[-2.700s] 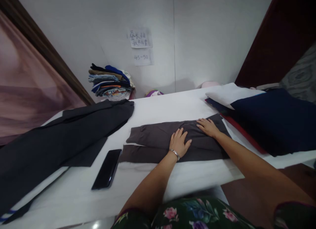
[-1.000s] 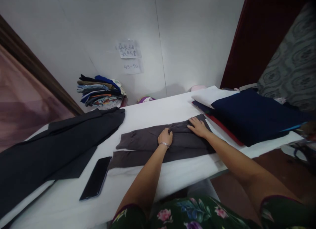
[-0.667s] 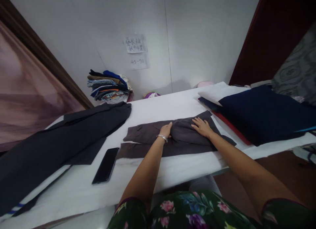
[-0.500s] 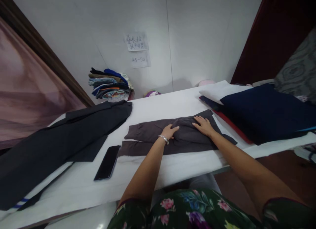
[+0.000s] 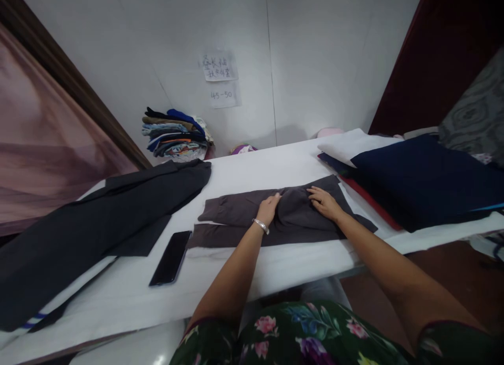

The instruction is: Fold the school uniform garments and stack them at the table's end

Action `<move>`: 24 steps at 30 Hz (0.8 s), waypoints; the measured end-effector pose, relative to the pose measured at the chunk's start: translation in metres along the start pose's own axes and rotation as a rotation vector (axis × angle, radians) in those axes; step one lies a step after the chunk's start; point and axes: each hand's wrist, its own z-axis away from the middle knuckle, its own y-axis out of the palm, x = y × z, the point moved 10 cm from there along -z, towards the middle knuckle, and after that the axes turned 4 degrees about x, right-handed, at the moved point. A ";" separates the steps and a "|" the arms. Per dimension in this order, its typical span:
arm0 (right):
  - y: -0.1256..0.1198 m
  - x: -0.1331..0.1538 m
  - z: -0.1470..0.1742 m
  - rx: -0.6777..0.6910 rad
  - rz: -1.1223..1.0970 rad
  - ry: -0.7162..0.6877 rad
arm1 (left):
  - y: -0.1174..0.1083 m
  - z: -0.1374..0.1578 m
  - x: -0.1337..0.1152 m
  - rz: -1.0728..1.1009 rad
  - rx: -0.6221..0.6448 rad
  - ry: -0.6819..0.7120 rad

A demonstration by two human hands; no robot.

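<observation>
A pair of dark grey-brown trousers (image 5: 232,233) lies flat across the white table, its two legs pointing left. My left hand (image 5: 269,208), with a silver bangle at the wrist, presses on the middle of the trousers. Its fingers are drawn together at the cloth; whether a fold is pinched under them is partly hidden. On the wider right part of the trousers rests my right hand (image 5: 323,203), fingers loosely bent and slightly apart. Between both hands the fabric rises in a rounded bulge.
A black phone (image 5: 171,258) lies left of the trousers. Dark garments (image 5: 98,218) spread over the table's left end. Folded navy, red and white cloths (image 5: 425,181) are piled at right. A clothes stack (image 5: 177,134) stands by the wall, below paper notes (image 5: 221,79).
My left hand's thumb and fingers have come together, and they were spread before. The right hand's fingers have bent a little. The cloth between them has puffed up.
</observation>
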 end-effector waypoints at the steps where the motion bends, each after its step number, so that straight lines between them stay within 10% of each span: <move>1: -0.002 -0.001 0.001 -0.018 -0.032 0.003 | -0.002 -0.001 0.005 0.035 -0.006 -0.038; 14: -0.025 0.038 -0.012 -0.144 -0.272 -0.093 | 0.021 -0.005 0.033 0.616 0.092 -0.256; 24: -0.028 0.068 0.006 -0.081 -0.071 -0.251 | 0.005 -0.026 0.056 0.307 -0.101 -0.261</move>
